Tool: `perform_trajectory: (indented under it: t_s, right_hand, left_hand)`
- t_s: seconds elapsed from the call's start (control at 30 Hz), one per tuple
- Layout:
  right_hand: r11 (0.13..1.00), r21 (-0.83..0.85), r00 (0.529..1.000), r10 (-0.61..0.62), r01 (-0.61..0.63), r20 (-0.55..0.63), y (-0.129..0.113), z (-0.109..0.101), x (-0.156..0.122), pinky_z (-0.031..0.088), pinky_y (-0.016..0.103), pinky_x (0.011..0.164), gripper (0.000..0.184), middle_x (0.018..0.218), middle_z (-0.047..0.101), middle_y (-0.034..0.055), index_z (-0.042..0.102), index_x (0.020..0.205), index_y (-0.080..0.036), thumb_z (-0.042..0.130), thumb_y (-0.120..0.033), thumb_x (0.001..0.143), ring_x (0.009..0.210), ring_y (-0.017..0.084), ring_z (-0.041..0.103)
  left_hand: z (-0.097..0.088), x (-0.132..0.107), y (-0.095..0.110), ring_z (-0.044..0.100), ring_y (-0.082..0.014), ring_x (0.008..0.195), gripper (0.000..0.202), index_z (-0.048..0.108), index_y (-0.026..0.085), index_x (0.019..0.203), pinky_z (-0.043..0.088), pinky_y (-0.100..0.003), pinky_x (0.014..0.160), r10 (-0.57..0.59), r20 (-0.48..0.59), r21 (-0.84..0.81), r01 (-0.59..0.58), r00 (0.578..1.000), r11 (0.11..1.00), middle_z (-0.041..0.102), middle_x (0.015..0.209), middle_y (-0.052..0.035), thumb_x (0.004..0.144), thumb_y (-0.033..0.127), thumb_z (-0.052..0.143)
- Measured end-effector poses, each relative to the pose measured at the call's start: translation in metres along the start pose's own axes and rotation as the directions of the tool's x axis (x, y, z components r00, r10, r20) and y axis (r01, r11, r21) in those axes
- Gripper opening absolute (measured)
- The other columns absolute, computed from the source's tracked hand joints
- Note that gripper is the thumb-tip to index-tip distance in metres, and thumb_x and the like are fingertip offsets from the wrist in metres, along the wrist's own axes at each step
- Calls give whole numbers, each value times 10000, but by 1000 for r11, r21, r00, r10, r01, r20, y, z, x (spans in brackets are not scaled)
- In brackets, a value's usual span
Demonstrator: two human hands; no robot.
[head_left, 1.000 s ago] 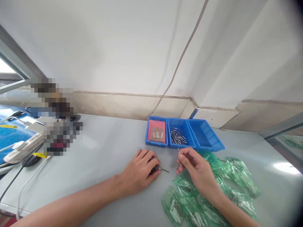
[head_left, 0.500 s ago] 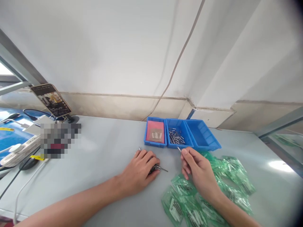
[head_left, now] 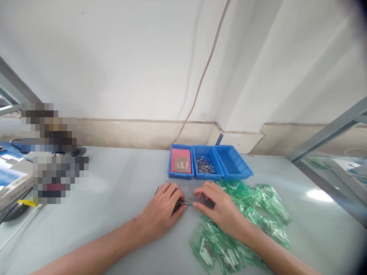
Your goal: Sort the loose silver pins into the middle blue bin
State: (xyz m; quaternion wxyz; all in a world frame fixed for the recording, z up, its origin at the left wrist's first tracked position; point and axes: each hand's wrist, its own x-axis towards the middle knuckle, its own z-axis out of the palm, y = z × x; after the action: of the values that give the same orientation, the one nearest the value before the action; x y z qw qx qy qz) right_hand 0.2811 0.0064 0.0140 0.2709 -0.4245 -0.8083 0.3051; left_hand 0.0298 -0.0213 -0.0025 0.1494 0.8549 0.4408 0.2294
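Observation:
My left hand rests on the table, its fingers curled over a bunch of slim metal pins. Some pin ends poke out past the fingertips and beside the thumb. Close by on the right, my right hand has thumb and forefinger apart, near the tip of a pin that sticks out towards it. Nothing shows between those fingers. Behind the hands, the middle blue bin holds many loose metal pins. Green plastic bags with pins and white pieces inside lie under and around my right forearm.
The left blue bin contains a pink packet; the right blue bin stands beside the middle one, against the wall side. At the far left are cables, a yellow tag and blurred-out items. Metal frame posts edge the table.
My right hand has moved from the front of the middle bin towards my left hand. The pin it pinched no longer shows in its fingers, which have parted. The view has shifted slightly.

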Motion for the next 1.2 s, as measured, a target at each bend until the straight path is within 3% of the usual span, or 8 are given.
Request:
perform_trajectory:
  t_s: [0.1,0.23,0.37,0.53,0.7,0.87,0.97,1.2]
  right_hand:
    - [978,-181,986,-80,106,146,-3,3,-3,460,444,955,66,1065,681,33,661,1040,-263,720,-292,1038,1022,274,602]
    - [970,-214,981,-75,114,181,-9,5,-4,434,435,972,130,1041,653,22,592,1004,-252,545,-195,1111,995,250,599]
    - [991,-131,991,-19,37,135,-9,5,-4,444,396,912,172,1023,645,26,567,1008,-248,452,-213,1131,955,238,582]
    - [973,178,989,143,-147,34,-2,5,0,462,308,754,148,886,636,-5,580,978,-246,535,-319,1098,825,200,591]
    - [954,284,988,121,-90,-92,4,3,3,493,313,822,177,1002,687,27,693,1089,-248,580,-384,1079,904,208,637]
    - [909,401,977,177,-115,-121,3,4,2,489,300,675,322,763,623,-11,648,998,-241,505,-507,1109,700,188,606]
    - [879,465,972,188,-104,-138,3,7,0,506,297,651,345,806,643,-2,645,1066,-244,493,-550,1111,691,185,615]
    - [941,331,974,142,-77,-177,1,4,-1,542,314,725,209,950,708,35,667,1096,-257,567,-441,1091,828,215,670]
  left_hand:
    - [1,-1,0,558,-257,1027,33,575,209,1097,447,-439,967,27,-6,-5,-27,1000,1000,638,1114,-42,1085,199,604]
    - [2,-1,0,552,-250,1014,21,580,213,1078,449,-414,916,38,2,6,-38,999,999,641,1108,-36,1095,207,591]
    - [1,-1,1,553,-255,1041,48,591,211,1108,464,-417,923,38,-12,4,-38,999,999,638,1128,-42,1075,199,624]
    - [-2,1,3,557,-263,1077,77,597,213,1101,492,-427,955,42,-29,-17,-42,999,999,629,1179,-57,1051,173,640]
    - [-3,1,4,560,-273,1123,65,601,216,1105,510,-435,967,50,-43,-14,-51,998,999,627,1214,-72,1053,185,626]
    - [-3,0,4,579,-265,1117,90,599,219,1123,514,-431,970,53,-33,17,-52,998,998,633,1217,-66,1047,189,635]
    - [-3,1,5,594,-266,1109,126,600,223,1136,512,-433,962,60,-39,46,-58,997,997,640,1211,-60,1030,182,654]
    - [-3,0,7,587,-298,1150,215,598,232,1213,491,-479,996,82,-38,104,-78,996,992,643,1259,-81,1017,190,677]
